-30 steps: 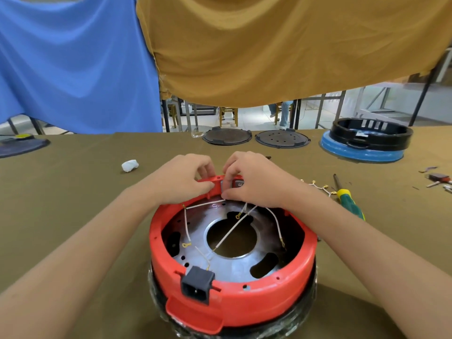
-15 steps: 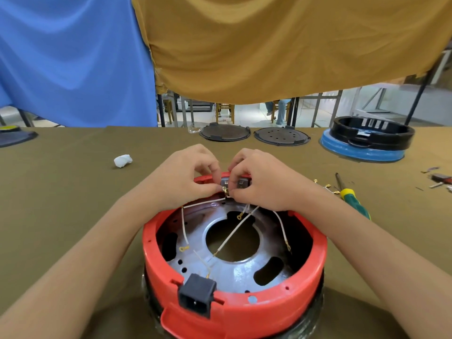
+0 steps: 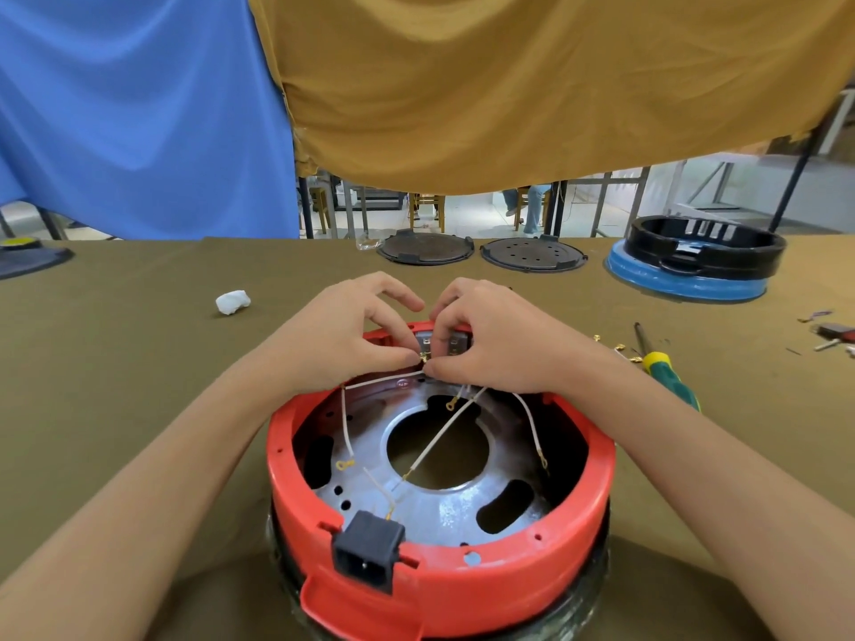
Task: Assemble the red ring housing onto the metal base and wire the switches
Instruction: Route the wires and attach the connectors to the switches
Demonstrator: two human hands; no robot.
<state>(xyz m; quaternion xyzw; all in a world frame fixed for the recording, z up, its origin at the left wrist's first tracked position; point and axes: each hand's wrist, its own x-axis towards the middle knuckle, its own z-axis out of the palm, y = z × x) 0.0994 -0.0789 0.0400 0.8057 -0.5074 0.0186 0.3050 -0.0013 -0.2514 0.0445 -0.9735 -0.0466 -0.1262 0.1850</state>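
White crumpled wad [image 3: 232,302] left on olive table cloth [image 3: 115,363]. Two dark round plates [image 3: 425,247] [image 3: 533,255] at far edge; black ring [image 3: 703,245] on blue disc [image 3: 684,282]. Green-handled screwdriver [image 3: 666,370] right. Blue [image 3: 139,108], mustard [image 3: 509,85] curtains behind.

Your table [image 3: 115,363], draped in olive cloth, carries the red ring housing [image 3: 439,585] at six o'clock, a white wad [image 3: 232,302] at ten, two dark discs [image 3: 481,250] at twelve, a black-and-blue housing [image 3: 694,261] at two, and a screwdriver [image 3: 666,367], with small, perhaps metal, bits [image 3: 833,333] at three.
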